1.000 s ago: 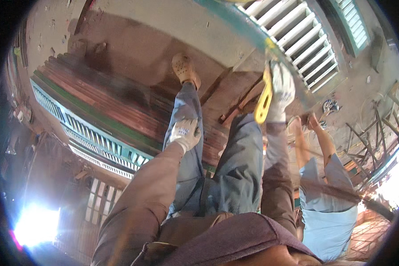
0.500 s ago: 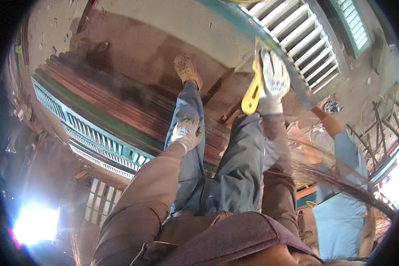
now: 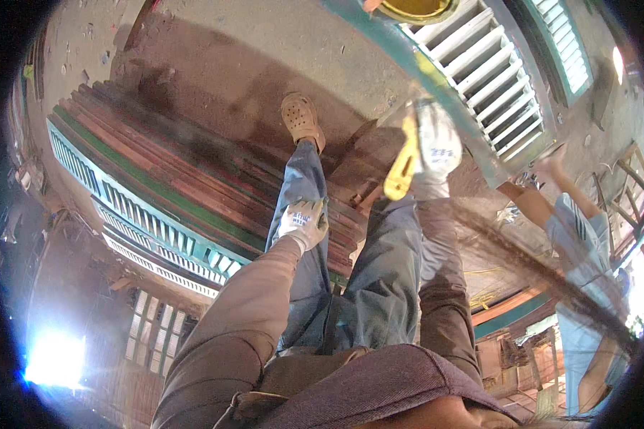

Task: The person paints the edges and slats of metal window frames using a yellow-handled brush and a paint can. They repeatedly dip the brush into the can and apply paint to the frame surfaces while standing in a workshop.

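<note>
White-and-grey knit gloves cover both my hands. My right hand (image 3: 438, 141) grips a yellow-handled putty knife (image 3: 402, 168) beside the near edge of a louvred shutter (image 3: 379, 34) with a teal frame and white slats. The knife's blade end is smeared by motion. A yellow smear (image 3: 431, 70) shows on the frame just beyond my fingers. My left hand (image 3: 303, 223) rests over my left knee, its fingers laid across the trouser leg and holding nothing visible.
A round yellow container (image 3: 415, 16) sits at the shutter's far end. Stacked wooden boards (image 3: 193, 171) and more louvred shutters (image 3: 139, 211) lie to the left. Another person in blue clothing (image 3: 576, 236) is at the right. A dark blurred strand (image 3: 537, 268) crosses the right side.
My right hand and the putty knife have drawn slightly nearer to me. The yellow container has come into fuller view. The person at the right has shifted; my left hand stays on my knee.
</note>
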### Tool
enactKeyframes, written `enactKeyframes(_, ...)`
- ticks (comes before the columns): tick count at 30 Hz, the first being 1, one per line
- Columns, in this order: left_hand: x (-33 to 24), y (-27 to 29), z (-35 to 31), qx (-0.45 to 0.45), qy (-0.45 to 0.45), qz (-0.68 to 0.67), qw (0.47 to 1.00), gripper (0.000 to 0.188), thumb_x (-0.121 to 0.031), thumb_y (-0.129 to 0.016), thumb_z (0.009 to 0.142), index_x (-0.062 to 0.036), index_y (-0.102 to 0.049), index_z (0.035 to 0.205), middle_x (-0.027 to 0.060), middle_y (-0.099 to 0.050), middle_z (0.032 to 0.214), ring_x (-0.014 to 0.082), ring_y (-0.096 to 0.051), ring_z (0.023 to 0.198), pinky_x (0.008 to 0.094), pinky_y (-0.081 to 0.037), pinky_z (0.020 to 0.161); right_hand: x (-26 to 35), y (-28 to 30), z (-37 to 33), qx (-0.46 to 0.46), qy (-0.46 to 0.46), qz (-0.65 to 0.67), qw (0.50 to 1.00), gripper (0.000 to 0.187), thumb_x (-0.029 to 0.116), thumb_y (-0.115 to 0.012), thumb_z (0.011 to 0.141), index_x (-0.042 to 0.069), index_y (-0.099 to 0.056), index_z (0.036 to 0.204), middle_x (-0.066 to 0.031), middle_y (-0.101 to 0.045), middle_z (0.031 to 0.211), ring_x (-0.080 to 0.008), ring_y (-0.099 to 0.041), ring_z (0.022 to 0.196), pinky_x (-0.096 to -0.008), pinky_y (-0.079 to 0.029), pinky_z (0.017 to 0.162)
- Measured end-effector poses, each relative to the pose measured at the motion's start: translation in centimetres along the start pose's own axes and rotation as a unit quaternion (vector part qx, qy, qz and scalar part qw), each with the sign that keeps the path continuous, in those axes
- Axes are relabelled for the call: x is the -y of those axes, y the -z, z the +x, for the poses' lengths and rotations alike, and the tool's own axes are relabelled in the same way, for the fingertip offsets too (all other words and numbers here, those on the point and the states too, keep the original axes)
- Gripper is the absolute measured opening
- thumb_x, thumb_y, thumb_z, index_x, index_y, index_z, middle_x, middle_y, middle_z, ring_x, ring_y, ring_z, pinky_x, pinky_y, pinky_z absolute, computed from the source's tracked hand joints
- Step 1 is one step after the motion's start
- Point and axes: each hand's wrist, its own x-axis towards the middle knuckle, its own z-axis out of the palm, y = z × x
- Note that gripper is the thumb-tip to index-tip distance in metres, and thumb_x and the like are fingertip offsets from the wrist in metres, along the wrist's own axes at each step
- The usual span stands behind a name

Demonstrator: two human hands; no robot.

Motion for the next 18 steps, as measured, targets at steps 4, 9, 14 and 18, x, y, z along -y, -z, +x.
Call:
enactKeyframes(4, -0.1, 1.2, 0.4, 0.052, 0.033, -0.037, 0.997, 0.036, -0.025, -0.059, 0.081, -0.0050, -0.061, 0.111, 0.0156, -0.067, 0.097, 0.0319, -0.063, 0.096, 0.0421, -0.047, 0.091, -1.7, 0.0, 3.1, 0.013, -0.054, -0.054, 0.997, 0.052, 0.023, -0.064, 0.081, 0.021, -0.056, 0.132, -0.0035, -0.062, 0.123, -0.0231, -0.061, 0.110, -0.0363, -0.049, 0.090)
enactKeyframes(9, 0.3, 0.7, 0.7, 0.043, 0.027, -0.021, 0.998, 0.037, -0.027, -0.061, 0.081, -0.0066, -0.060, 0.112, 0.0141, -0.066, 0.096, 0.0310, -0.062, 0.095, 0.0434, -0.048, 0.085, 0.5, -0.8, 2.7, 0.099, 0.002, -0.059, 0.993, 0.052, 0.018, -0.056, 0.082, 0.022, -0.054, 0.134, -0.0019, -0.057, 0.130, -0.0247, -0.056, 0.115, -0.0382, -0.047, 0.092)
enactKeyframes(14, 0.2, 2.0, 0.5, 0.036, 0.024, -0.023, 0.999, 0.037, -0.028, -0.061, 0.082, -0.0070, -0.060, 0.112, 0.0139, -0.066, 0.099, 0.0316, -0.061, 0.098, 0.0443, -0.047, 0.088, 3.1, -0.6, -2.0, 0.142, 0.056, 0.030, 0.988, 0.047, 0.018, -0.063, 0.079, 0.018, -0.061, 0.126, -0.0041, -0.060, 0.126, -0.0203, -0.060, 0.108, -0.0345, -0.050, 0.090)
enactKeyframes(18, 0.4, 1.2, 0.3, 0.024, 0.040, -0.049, 0.998, 0.038, -0.027, -0.060, 0.082, -0.0051, -0.059, 0.113, 0.0150, -0.067, 0.101, 0.0336, -0.062, 0.096, 0.0440, -0.046, 0.093, 2.6, -0.3, 0.9, 0.035, -0.001, -0.041, 0.999, 0.051, 0.020, -0.059, 0.084, 0.018, -0.055, 0.135, -0.0029, -0.059, 0.128, -0.0227, -0.057, 0.116, -0.0372, -0.047, 0.096)
